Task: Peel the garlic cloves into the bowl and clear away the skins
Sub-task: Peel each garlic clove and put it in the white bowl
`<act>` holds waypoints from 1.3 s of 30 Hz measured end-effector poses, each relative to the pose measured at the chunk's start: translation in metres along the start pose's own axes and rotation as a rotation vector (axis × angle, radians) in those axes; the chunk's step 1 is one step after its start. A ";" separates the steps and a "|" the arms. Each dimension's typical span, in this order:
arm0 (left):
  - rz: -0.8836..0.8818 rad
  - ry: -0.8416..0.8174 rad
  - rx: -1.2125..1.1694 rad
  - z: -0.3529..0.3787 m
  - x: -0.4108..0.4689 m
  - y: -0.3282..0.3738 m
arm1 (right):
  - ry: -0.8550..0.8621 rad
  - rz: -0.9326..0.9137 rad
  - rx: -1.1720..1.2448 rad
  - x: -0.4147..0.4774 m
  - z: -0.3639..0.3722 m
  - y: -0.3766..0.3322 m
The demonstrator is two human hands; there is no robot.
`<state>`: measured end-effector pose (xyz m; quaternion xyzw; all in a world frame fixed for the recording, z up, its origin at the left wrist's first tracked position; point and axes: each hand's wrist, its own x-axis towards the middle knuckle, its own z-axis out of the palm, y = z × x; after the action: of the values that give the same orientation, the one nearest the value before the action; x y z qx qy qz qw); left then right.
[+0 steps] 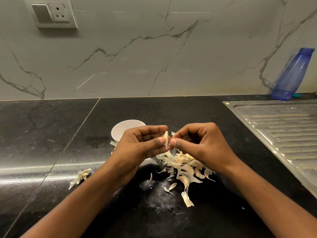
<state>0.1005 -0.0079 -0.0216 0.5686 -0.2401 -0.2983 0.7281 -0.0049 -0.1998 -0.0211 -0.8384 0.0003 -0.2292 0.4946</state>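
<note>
While hands meet mid-frame above black desk (51, 134), left hand (142, 145) pinches garlic clove (165, 136) upright between thumb and curled fingers. Right hand (199, 143) just beside it, thumb and forefinger pinching skin scrap (173, 133) at clove's edge. White bowl (120, 130) behind left hand, partly hidden. Skins pile (184, 168) on desk under right hand; 1 stray clump (80, 176) lower left. Blue bottle (291, 74) upper right, above steel drainboard (283, 126).

Home kitchen: black stone counter (51, 134), steel sink drainboard (283, 127), marble backsplash (137, 57), wall socket (59, 14).
</note>
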 end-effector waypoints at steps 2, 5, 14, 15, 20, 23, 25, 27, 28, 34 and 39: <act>0.005 0.025 0.006 0.001 0.000 -0.001 | -0.014 -0.020 -0.016 -0.002 0.001 0.000; 0.012 0.036 0.008 0.003 0.000 -0.001 | -0.029 -0.073 -0.104 -0.002 0.003 0.001; 0.007 0.012 -0.020 0.001 0.001 -0.001 | -0.016 -0.134 -0.167 0.001 0.005 0.009; 0.005 0.009 -0.023 0.001 0.001 -0.001 | -0.018 -0.130 -0.161 0.001 0.006 0.008; -0.015 -0.014 -0.046 0.002 0.000 0.000 | 0.020 -0.087 -0.150 0.001 0.003 0.006; -0.022 -0.023 -0.054 0.001 0.000 0.001 | 0.047 -0.075 -0.166 0.001 0.003 0.006; -0.031 -0.022 -0.068 0.001 0.000 0.002 | 0.076 -0.065 -0.170 0.002 0.002 0.007; -0.039 -0.021 -0.069 0.001 0.001 0.002 | 0.104 -0.063 -0.180 0.002 0.001 0.007; -0.038 -0.020 -0.067 0.001 0.001 0.002 | 0.117 -0.061 -0.181 0.002 0.001 0.007; 0.009 -0.014 0.016 0.000 0.001 -0.001 | 0.070 -0.052 -0.136 0.001 0.000 0.005; 0.068 -0.007 0.142 0.000 0.001 -0.004 | 0.011 -0.004 -0.079 -0.001 0.003 0.002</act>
<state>0.1003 -0.0093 -0.0255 0.6094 -0.2824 -0.2573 0.6948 -0.0044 -0.1982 -0.0242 -0.8559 0.0101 -0.2347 0.4607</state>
